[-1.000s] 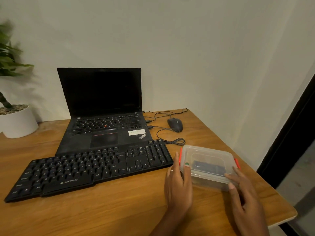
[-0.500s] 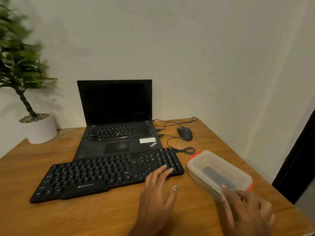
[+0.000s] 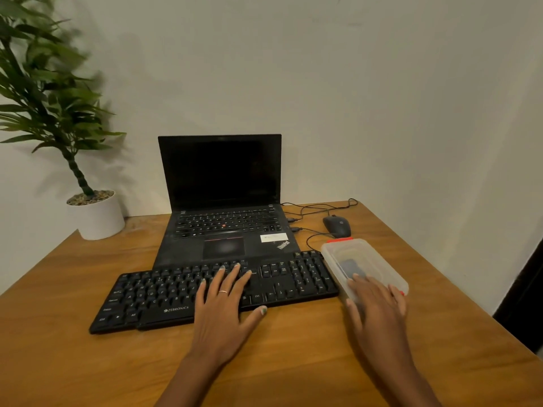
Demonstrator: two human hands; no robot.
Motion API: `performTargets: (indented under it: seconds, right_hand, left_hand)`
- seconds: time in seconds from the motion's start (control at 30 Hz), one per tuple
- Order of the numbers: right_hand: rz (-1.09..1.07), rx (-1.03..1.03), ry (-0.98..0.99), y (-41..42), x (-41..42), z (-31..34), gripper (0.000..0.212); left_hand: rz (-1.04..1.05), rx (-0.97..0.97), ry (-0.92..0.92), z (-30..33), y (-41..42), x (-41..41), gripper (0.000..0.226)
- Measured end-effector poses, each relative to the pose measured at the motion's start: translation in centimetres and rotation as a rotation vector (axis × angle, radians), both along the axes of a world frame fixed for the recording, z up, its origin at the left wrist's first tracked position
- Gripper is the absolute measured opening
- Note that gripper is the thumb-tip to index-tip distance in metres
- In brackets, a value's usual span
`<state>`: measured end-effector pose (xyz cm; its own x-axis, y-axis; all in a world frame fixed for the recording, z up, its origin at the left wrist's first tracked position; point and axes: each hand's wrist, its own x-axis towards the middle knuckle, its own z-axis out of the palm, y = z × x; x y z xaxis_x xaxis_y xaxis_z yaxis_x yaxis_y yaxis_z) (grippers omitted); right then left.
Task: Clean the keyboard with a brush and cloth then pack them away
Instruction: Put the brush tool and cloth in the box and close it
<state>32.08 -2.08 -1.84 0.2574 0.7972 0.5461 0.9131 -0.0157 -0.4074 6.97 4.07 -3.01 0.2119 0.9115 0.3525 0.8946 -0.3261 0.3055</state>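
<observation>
Right now I see the black keyboard (image 3: 214, 292) lying flat at centre of the wooden worktop (image 3: 58, 333), long side running approx 9-to-3, its far edge overlapping the front lip of the laptop (image 3: 223, 201). Left hand (image 3: 223, 312) rests palm down on the kbd's middle-right keys, fingers (image 3: 232, 274) spread and released, nothing gripped; thumb sticks out toward 3 o'clock just past the kbd's near edge, ring on one finger.

At 3 o'clock of the kbd, touching or just beside its right end, sits a clear plastic box (image 3: 364, 259) w/ lid on and red clips at its far and near ends. Something dark lies inside; can't tell what it is through the plastic. Right hand (image 3: 379, 306) lies over the box's near end, fingers draped on the lid and down its sides, loosely around it; I can't tell if it's a real grasp or just resting.

At 12 o'clock of the kbd the laptop stands open, screen dark, white sticker on the palm rest. At approx 1 o'clock, beyond the box, a black mouse (image 3: 337, 226) w/ its cable (image 3: 320, 205) looping back to the laptop's right side. At 10 o'clock, well apart near the worktop's far-left corner, a green plant in a white pot (image 3: 97, 215) against the pale wall (image 3: 382, 98).
</observation>
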Motion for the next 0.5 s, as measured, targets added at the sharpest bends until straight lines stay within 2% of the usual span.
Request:
performTargets:
  seconds: [0.17,0.33,0.5]
  right_hand:
    - [0.091,-0.035,0.05,0.7,-0.3,0.8,0.036]
    - [0.152,0.021,0.035,1.3,-0.8,0.8,0.037]
    - [0.161,-0.021,-0.008,2.0,-1.8,0.7,0.037]
  left_hand:
    - [-0.033,0.038,0.138,-0.5,1.1,-0.3,0.106]
    - [-0.02,-0.007,0.125,-0.7,1.8,-1.6,0.11]
    - [0.001,-0.078,0.168,0.1,1.5,-2.9,0.119]
